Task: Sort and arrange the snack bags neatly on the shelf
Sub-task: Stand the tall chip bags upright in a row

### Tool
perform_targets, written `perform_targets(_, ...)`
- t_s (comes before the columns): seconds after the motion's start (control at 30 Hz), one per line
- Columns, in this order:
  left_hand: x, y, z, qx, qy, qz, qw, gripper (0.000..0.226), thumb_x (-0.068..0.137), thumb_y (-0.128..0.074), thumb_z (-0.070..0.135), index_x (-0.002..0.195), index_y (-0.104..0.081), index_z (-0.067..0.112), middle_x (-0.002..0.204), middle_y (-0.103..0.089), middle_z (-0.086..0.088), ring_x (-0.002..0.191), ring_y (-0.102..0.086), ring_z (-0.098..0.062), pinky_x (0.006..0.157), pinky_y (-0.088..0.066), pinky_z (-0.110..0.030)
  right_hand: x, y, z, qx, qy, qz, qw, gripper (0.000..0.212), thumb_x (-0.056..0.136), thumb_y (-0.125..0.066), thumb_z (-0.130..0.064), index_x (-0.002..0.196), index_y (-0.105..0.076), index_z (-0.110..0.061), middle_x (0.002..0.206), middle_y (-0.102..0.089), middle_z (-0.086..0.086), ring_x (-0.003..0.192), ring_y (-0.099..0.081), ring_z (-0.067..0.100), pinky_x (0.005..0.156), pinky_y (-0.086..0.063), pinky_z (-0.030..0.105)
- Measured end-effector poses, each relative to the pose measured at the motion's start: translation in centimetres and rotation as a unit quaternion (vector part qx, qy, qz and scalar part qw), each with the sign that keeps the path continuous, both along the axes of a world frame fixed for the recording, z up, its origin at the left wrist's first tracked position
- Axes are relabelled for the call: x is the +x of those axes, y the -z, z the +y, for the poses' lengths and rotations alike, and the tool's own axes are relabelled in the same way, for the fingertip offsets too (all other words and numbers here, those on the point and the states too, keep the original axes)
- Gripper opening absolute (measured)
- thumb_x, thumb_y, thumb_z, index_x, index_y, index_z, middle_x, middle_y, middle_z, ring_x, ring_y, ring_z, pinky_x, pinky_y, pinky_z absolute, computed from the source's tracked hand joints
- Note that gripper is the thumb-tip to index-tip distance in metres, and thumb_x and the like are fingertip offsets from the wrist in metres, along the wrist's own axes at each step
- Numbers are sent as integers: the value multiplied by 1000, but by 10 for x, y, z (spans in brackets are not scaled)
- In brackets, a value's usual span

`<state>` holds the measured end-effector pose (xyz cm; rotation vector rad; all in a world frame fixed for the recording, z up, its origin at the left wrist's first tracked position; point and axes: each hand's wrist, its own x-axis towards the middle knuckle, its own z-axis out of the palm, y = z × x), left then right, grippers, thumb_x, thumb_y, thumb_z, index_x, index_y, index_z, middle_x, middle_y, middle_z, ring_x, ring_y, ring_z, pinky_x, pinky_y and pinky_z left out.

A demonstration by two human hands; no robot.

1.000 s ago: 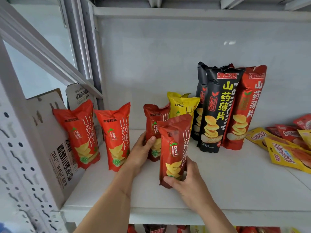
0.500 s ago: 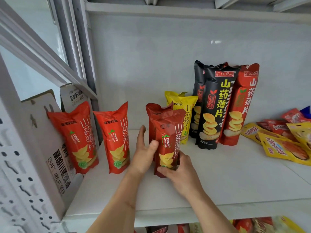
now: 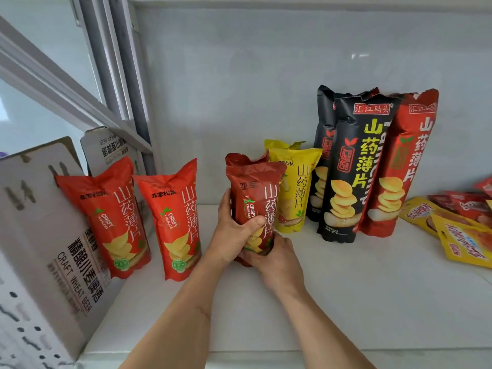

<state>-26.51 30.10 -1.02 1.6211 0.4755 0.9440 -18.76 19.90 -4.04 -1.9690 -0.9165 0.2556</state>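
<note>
While two orange-red bags stand sorted on the shelf, left hand and right hand both wrap the dark red bag mid-shelf; yellow bag and tall bags stand, but flat pouches look unsorted.

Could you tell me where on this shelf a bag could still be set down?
Bare shelf lies in front of the black bags, and a narrow gap behind the left hand. Crowded: flat packets far right, box far left.
</note>
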Motion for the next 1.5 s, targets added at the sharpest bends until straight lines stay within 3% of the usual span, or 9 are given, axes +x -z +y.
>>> perform_targets(0.13,9,5,17,-18,9,26,999,108,57,-83,59,148,-25,45,147,-52,2,126,-60,-13,105,-52,-40,7,1,18,9,15,-3,1000,78,65,-75,-64,130,-48,-31,107,-48,-6,107,-58,22,86,-50,38)
perform_targets(0.27,18,11,30,-48,10,39,998,123,55,-83,63,157,-20,35,146,-54,2,124,-61,-11,105,-52,-39,10,1,33,0,36,-19,999,78,70,-71,-62,134,-46,-27,120,-52,-1,112,-57,25,88,-49,39)
perform_targets(0.4,30,11,43,-63,10,35,997,121,57,-82,58,157,-19,31,146,-52,1,123,-62,-11,101,-54,-33,19,0,50,10,57,-23,998,80,70,-71,-61,137,-46,-25,127,-52,0,115,-55,26,91,-49,41)
perform_targets(0.57,43,13,55,-72,2,41,997,123,56,-78,66,158,-19,31,148,-52,2,125,-60,-13,106,-51,-37,23,7,60,37,65,-11,997,84,70,-72,-60,141,-41,-27,130,-51,0,115,-56,25,92,-50,42)
perform_targets(0.73,53,16,62,-75,-1,19,997,119,54,-82,68,154,-28,32,141,-58,4,120,-64,-13,103,-53,-38,29,10,65,61,79,-19,995,69,81,-70,-52,140,-47,-25,135,-51,1,120,-52,23,94,-49,37)
perform_targets(0.83,56,17,66,-83,0,-2,997,108,56,-79,60,149,-32,33,136,-60,4,116,-66,-9,93,-56,-25,28,9,68,47,91,-37,994,62,83,-67,-53,136,-51,-26,134,-51,-2,118,-54,22,90,-49,36)
perform_targets(1.23,62,15,74,-95,-2,-1,995,104,57,-80,59,147,-38,28,132,-64,6,110,-69,-5,87,-57,-23,31,7,75,31,116,-41,992,52,80,-69,-53,121,-58,-24,123,-59,-2,109,-56,22,82,-50,35)
perform_targets(1.37,54,11,64,-91,-11,25,995,97,65,-87,54,145,-40,26,136,-61,4,110,-67,-3,87,-57,-20,30,6,71,24,107,-48,993,51,81,-71,-45,124,-58,-20,127,-57,0,112,-56,24,82,-48,34)
perform_targets(1.5,35,5,45,-28,-45,116,992,75,84,-77,41,147,-40,21,144,-49,4,116,-54,-3,87,-45,-11,25,6,58,-4,101,-79,992,39,88,-65,-34,123,-58,-17,129,-54,5,114,-54,26,83,-46,34)
